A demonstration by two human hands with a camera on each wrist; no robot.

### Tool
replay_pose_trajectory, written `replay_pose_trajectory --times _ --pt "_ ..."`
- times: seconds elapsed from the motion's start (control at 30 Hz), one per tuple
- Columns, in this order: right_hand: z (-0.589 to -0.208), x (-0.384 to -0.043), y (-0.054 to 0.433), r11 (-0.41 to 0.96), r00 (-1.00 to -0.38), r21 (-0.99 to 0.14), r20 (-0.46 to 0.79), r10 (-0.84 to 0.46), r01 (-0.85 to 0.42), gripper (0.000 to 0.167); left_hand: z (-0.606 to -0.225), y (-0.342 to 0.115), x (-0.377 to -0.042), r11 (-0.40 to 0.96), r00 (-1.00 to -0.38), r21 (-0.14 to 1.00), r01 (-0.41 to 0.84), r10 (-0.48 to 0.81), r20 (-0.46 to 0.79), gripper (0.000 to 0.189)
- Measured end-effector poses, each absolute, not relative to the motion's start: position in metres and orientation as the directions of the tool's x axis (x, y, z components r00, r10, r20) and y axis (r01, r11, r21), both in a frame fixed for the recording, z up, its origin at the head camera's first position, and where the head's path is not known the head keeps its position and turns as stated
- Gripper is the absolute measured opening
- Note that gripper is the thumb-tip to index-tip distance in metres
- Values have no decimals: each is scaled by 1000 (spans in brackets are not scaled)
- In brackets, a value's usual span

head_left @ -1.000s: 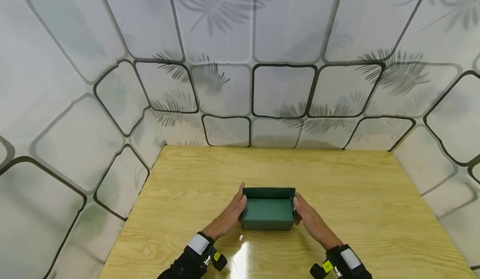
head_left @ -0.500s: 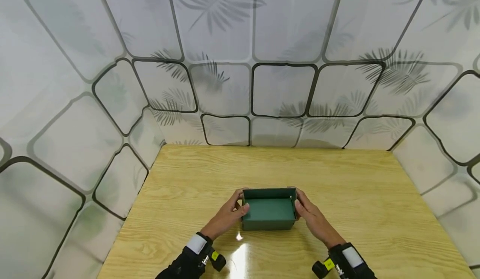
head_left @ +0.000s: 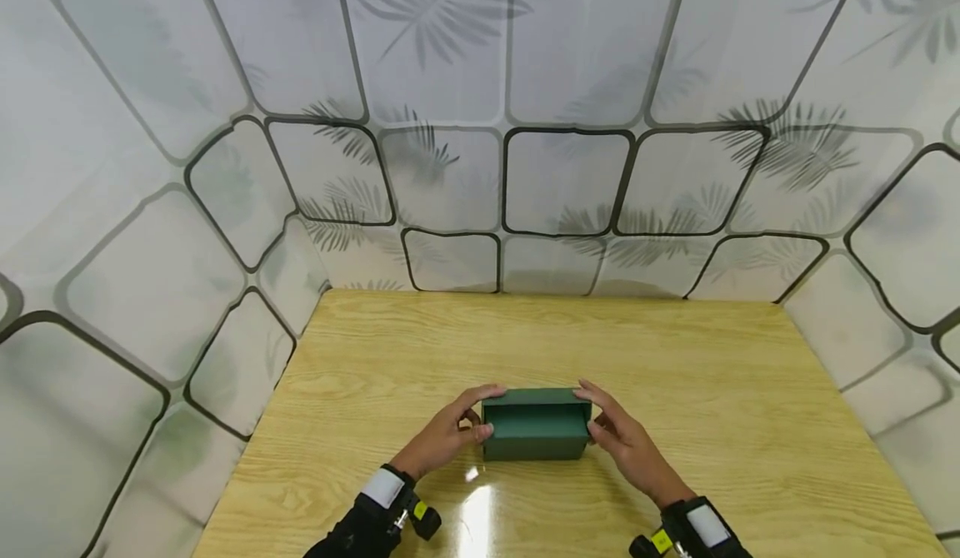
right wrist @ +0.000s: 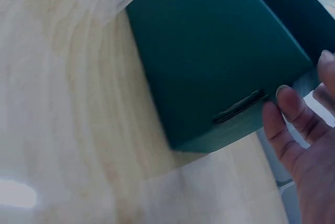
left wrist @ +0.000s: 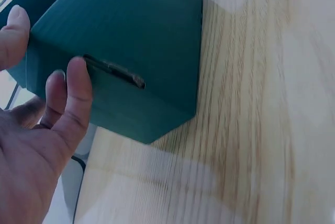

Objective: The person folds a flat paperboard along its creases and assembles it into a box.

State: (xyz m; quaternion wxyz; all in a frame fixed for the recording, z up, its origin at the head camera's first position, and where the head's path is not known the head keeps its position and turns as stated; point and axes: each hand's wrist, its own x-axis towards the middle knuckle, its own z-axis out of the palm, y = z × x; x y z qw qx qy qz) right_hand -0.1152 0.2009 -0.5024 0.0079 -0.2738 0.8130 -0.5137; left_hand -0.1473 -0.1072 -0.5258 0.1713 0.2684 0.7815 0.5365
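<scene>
Fingers of the left hand [head_left: 448,434] curl round the left end of a dark green box [head_left: 536,435], thumb on the near side and fingertips over its top edge; the right hand [head_left: 624,444] grips the opposite end the same way. Between them the box sits on the pale wood counter [head_left: 712,425], towards its near edge, its lid folded partly down. Each side wall has a narrow slot. No writing or label shows on it. Patterned white panels [head_left: 450,166] stand behind.
</scene>
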Motion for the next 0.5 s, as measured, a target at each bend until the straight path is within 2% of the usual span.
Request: replay_pose_trajectory --times 0.13,0.3,0.4,0.5 --pt "-503 -108 200 353 -865 -833 262 -428 -427 40 -526 -106 -142 284 -804 925 251 594 36 41" --pt "-506 -103 198 366 -870 -824 276 -408 -433 36 -524 -96 -136 300 -860 941 156 509 -20 35" --pt "-509 -103 197 337 -895 -873 208 -396 -352 32 -528 -93 -135 276 -874 959 56 477 -86 43" --pt "-514 -107 197 319 -924 -922 93 -370 -220 33 -535 -94 -137 211 -856 976 -57 493 -157 55"
